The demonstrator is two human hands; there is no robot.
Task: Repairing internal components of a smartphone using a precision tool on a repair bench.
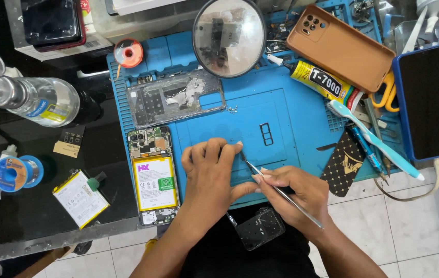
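Blue repair mat (pixel 302 123) covers the bench. Left hand (pixel 210 170) rests on it with fingers curled under, pressing down on something too small to make out. Right hand (pixel 294 193) pinches thin metal tweezers (pixel 276 188), whose tip meets the left fingertips. Just left of the left hand lies an opened phone (pixel 152 175) with its battery exposed. A round magnifier (pixel 229 37) stands above, and a glue tube (pixel 320 80) lies beside it.

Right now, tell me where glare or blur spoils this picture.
Head view: the round magnifier smears whatever lies under it; glare whitens the clear bottle and the black tabletop at left; both hands and the blue mat are evenly lit and sharp.
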